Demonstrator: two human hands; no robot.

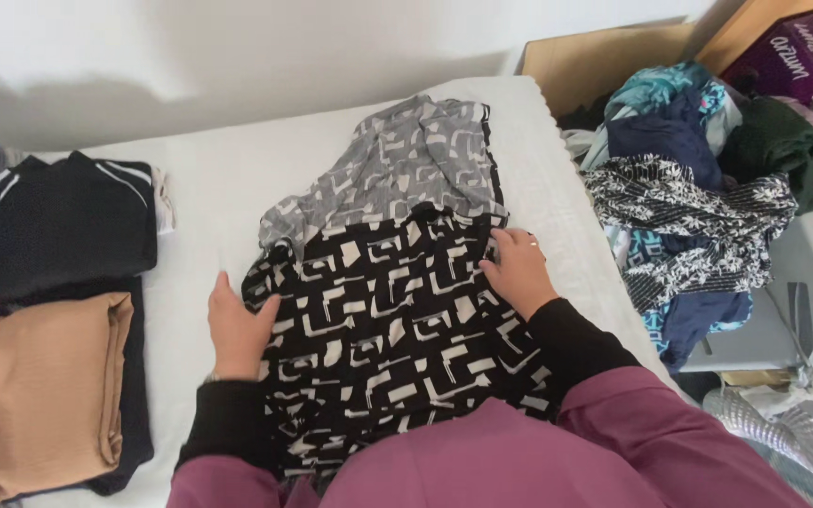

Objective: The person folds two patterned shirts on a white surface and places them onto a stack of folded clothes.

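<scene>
A black garment with white geometric shapes (pixel 397 310) lies spread on a white bed (pixel 209 179). Its far part (pixel 406 160) is turned inside out and looks grey. My left hand (pixel 237 329) rests flat on the garment's left edge, fingers pressed against the fabric. My right hand (pixel 519 268) lies on the garment's right edge, fingers curled over the cloth near the fold line. Both arms wear black cuffs under purple sleeves.
Folded clothes sit at the left: a tan stack (pixel 35 395) and a black top with white stripes (pixel 72 221). At the right, a heap of unfolded patterned and dark clothes (pixel 689 188) lies beside the bed. A purple box (pixel 802 56) stands on a wooden shelf.
</scene>
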